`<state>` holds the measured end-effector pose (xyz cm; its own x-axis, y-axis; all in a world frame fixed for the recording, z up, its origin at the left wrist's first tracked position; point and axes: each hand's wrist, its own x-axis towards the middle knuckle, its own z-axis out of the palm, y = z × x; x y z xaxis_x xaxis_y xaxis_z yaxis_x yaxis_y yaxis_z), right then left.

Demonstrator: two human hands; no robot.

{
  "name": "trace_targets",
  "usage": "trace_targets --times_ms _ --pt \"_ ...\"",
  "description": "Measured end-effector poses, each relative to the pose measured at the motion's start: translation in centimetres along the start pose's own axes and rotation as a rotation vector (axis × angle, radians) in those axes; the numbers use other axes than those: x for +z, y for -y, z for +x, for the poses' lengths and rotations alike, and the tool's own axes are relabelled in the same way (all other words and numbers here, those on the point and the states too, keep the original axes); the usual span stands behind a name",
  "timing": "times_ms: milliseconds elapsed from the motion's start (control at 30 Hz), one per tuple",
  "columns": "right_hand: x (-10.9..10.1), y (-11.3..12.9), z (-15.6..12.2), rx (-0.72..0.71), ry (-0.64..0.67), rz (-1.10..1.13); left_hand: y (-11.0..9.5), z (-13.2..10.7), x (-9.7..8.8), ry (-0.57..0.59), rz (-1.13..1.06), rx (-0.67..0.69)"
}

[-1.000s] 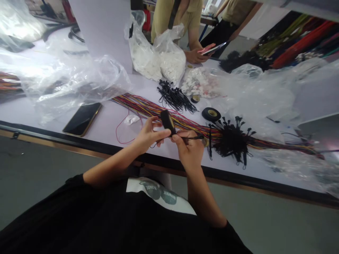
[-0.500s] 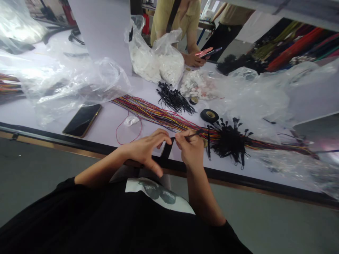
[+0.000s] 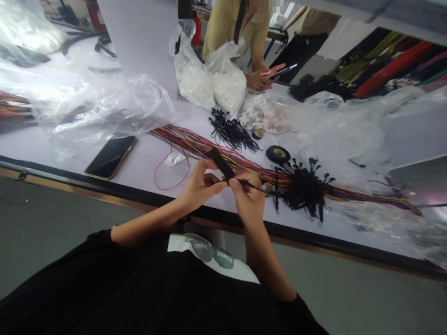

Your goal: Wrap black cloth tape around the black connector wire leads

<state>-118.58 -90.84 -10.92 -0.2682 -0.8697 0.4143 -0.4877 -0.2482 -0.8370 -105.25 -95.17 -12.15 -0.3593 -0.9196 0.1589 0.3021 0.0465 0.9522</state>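
Note:
A strip of black tape stands up slantwise between my hands, above the table edge. My left hand is closed, its thumb and fingers pinching at the strip's lower end. Beside it, my right hand pinches a thin black cable where the cable meets the tape; the thumb tips nearly touch. The cable runs right, toward a pile of short black cables with small connectors. Behind my hands lies a long bundle of red, yellow and dark wires. My fingers hide the exact join of tape and cable.
A phone and a thin red wire loop lie to the left. Further back are a black tape roll, more black cables and bags of white parts. Across the table a person holds a phone.
The tape strip hung down toward the table edge before; now it points up and away. My left hand, earlier spread, has closed in next to my right hand.

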Motion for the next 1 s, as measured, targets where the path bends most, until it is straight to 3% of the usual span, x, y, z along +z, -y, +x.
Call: trace_targets --times_ms 67,167,233,367,467,533,633,700,833,1000 --pt "0.0 0.0 -0.1 -0.002 0.03 0.064 -0.1 0.3 -0.2 0.073 -0.168 -0.123" --pt "0.2 -0.1 -0.4 0.064 0.054 0.165 -0.2 0.9 -0.8 0.305 -0.287 -0.326" --pt "0.5 -0.2 -0.3 0.143 0.019 0.269 -0.2 1.0 -1.1 0.342 -0.294 -0.357" --pt "1.0 -0.3 0.1 0.33 -0.026 0.475 -0.7 0.2 -1.6 0.312 -0.041 -0.079" --pt "1.1 -0.4 0.3 0.425 0.001 0.518 -1.7 -0.3 -2.7 0.42 0.264 0.142" --pt "0.8 -0.5 0.3 0.431 0.03 0.488 -2.1 -0.3 -3.4 0.544 0.347 0.199" --pt "0.0 -0.4 0.4 0.306 0.05 0.329 -1.9 0.0 -3.6 0.694 0.315 0.161" --pt "-0.5 -0.1 0.5 0.181 0.063 0.182 -1.3 0.1 -2.9 0.586 0.298 0.11" --pt "-0.7 0.7 0.3 0.016 0.056 -0.071 -0.2 0.4 -1.2 0.228 0.451 0.135" --pt "0.1 0.6 -0.4 0.088 0.063 -0.027 0.1 0.4 -0.7 0.121 0.634 0.258"
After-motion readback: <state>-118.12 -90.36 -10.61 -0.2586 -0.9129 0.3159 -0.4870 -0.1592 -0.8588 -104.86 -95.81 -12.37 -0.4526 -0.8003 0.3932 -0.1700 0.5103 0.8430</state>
